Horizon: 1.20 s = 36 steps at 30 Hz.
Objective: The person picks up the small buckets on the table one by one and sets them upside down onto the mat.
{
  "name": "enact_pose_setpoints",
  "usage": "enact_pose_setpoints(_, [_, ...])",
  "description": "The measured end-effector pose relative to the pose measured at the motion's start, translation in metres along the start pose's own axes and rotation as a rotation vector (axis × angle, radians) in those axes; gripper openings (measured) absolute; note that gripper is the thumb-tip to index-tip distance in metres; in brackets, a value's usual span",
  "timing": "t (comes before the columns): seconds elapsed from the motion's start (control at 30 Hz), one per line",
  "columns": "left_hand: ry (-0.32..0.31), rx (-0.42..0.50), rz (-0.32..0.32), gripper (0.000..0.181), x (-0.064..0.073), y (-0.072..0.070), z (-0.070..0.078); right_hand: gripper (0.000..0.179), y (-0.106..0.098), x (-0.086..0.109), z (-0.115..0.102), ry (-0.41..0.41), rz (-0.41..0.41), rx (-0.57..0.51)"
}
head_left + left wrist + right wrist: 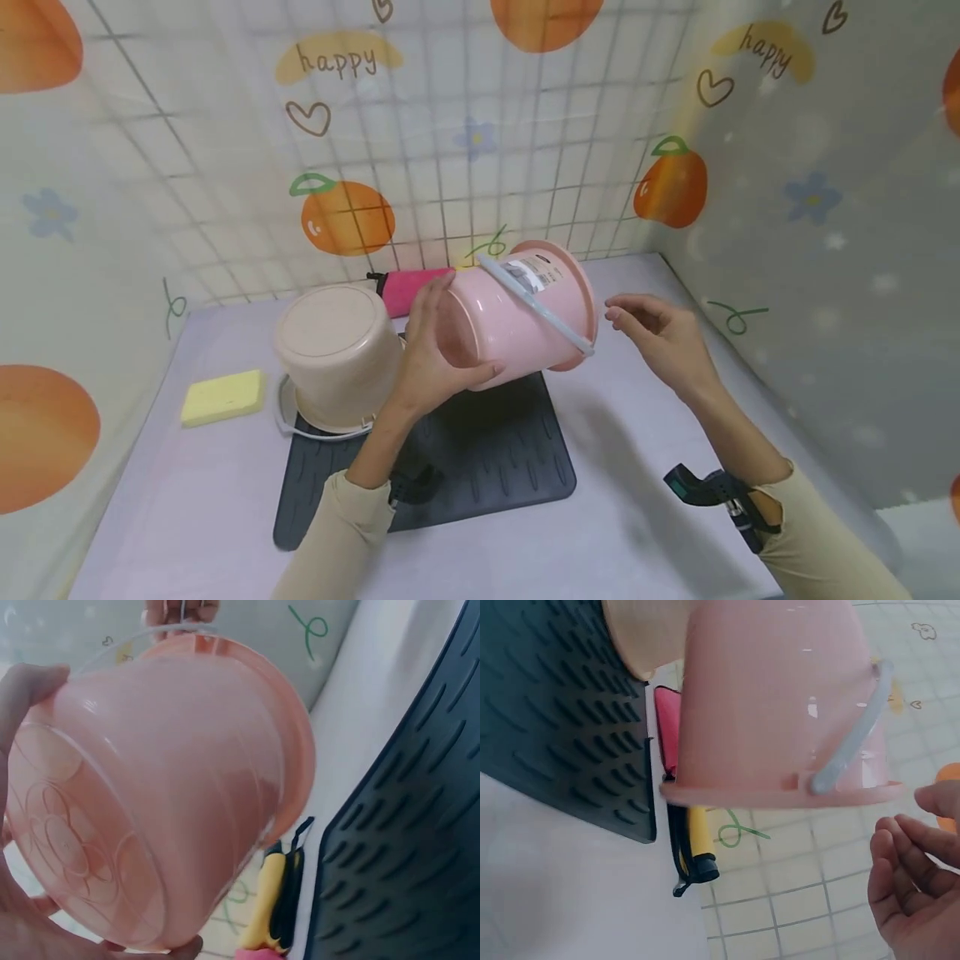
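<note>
A pink bucket (517,321) is held tilted on its side above the dark mat, its mouth towards the right and its pale handle (536,304) lying across its wall. My left hand (435,358) grips it round the base, thumb below and fingers on the far side. In the left wrist view, a flower pattern shows on the bottom of the bucket (172,780). Just right of the rim is my right hand (667,337), its fingers loosely bent, apart from the bucket and holding nothing. A label sticks to the bucket's upper side.
Upside down on the left of the ribbed dark mat (510,458) stands a beige bucket (341,350). A yellow sponge (223,398) lies farther left. Behind the buckets is a pink rolled item (411,292); a yellow-and-black one (270,900) lies close by. Patterned curtains enclose the table.
</note>
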State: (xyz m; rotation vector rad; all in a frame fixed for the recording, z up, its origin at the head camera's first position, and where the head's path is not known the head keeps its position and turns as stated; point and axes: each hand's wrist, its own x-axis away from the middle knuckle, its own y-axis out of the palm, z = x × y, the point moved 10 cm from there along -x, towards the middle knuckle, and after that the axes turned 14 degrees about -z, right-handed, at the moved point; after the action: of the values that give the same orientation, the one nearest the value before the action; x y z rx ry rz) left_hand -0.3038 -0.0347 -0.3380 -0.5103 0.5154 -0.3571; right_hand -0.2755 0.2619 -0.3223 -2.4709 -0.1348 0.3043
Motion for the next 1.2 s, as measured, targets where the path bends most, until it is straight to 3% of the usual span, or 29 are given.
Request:
enact_pose_setpoints(0.17, [-0.040, -0.058, 0.002, 0.111, 0.002, -0.014, 0.004, 0.022, 0.013, 0.007, -0.011, -0.110, -0.041, 0.116])
enact_pose_setpoints(0.4, [-0.088, -0.131, -0.042, 0.112, 0.001, -0.021, 0.012, 0.012, 0.039, 0.022, -0.009, -0.178, -0.130, 0.191])
enact_pose_setpoints(0.6, [-0.119, -0.105, -0.053, 0.113, 0.001, -0.033, 0.018, 0.016, 0.070, 0.035, -0.010, -0.275, -0.211, 0.238])
enact_pose_setpoints(0.7, [-0.142, -0.103, -0.049, 0.114, 0.000, -0.040, 0.019, 0.018, 0.085, 0.041, -0.010, -0.292, -0.257, 0.248])
enact_pose_setpoints(0.83, [-0.126, -0.189, -0.071, 0.114, -0.005, -0.046, 0.024, 0.020, 0.106, 0.047, -0.009, -0.309, -0.321, 0.276])
enact_pose_setpoints(1.03, [-0.076, -0.310, -0.120, 0.113, -0.012, -0.045, 0.034, 0.026, 0.136, 0.058, -0.008, -0.336, -0.417, 0.362])
enact_pose_setpoints(1.2, [-0.116, -0.365, -0.165, 0.112, -0.016, -0.043, 0.034, 0.030, 0.155, 0.068, -0.002, -0.330, -0.491, 0.403])
